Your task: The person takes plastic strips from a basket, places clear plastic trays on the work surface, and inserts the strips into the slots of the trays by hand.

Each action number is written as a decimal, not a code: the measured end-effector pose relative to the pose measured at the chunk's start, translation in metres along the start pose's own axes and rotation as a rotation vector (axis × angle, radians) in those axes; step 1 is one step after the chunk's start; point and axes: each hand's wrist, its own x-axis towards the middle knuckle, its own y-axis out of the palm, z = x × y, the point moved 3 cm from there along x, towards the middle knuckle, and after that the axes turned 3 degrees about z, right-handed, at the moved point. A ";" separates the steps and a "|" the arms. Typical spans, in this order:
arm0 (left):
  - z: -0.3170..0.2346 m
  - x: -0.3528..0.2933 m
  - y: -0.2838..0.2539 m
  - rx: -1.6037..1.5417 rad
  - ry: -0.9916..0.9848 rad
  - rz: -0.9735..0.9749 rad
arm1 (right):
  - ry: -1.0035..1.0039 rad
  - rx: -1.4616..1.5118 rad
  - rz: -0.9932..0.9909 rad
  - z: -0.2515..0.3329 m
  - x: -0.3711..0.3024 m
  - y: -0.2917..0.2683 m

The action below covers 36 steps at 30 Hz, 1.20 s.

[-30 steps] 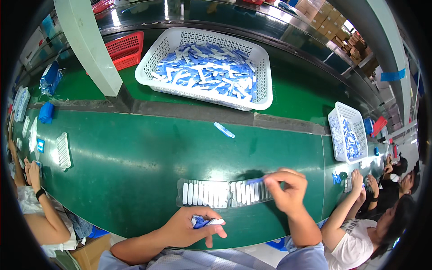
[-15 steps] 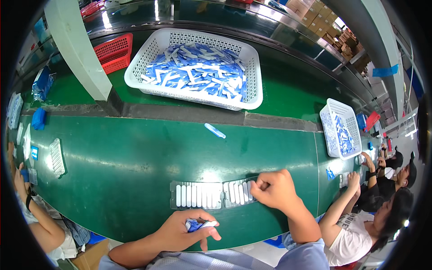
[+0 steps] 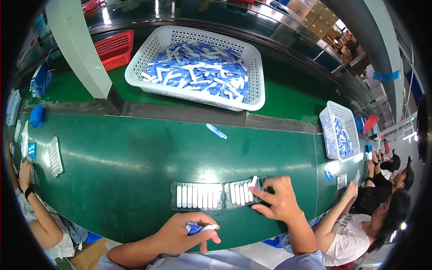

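Observation:
My left hand (image 3: 183, 233) is curled round a small bunch of blue-and-white plastic sticks (image 3: 196, 228), thumb and forefinger at their white ends. A clear plastic tray (image 3: 173, 196) in front of it holds several white sticks side by side. Adjoining on the right is a second clear tray (image 3: 240, 205), also with a row of white sticks. My right hand (image 3: 280, 200) is at this tray's right end, thumb and fingers spread. Its forefinger touches or nearly touches a tilted white stick (image 3: 254, 181) that leans above the row.
A large white basket (image 3: 135, 72) heaped with blue-and-white sticks stands beyond the dark ledge (image 3: 180, 116). One loose stick (image 3: 216, 131) lies on the green table (image 3: 135, 180). Left are another clear tray (image 3: 55, 156) and a grey post (image 3: 83, 54). Co-workers sit both sides, beside a smaller basket (image 3: 330, 143).
My right hand has gone from a closed pinch at the tray's end to spread fingers, shifting slightly right. A tilted white stick now shows there. My left hand keeps its bunch.

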 end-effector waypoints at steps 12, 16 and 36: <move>0.003 0.002 0.000 0.057 0.013 -0.031 | 0.023 0.467 0.247 -0.043 0.009 -0.006; 0.005 0.004 -0.001 0.073 0.034 -0.045 | 0.026 0.461 0.186 -0.050 0.016 0.003; 0.006 0.000 -0.001 0.021 -0.001 -0.011 | 0.263 0.358 0.104 -0.018 0.032 0.018</move>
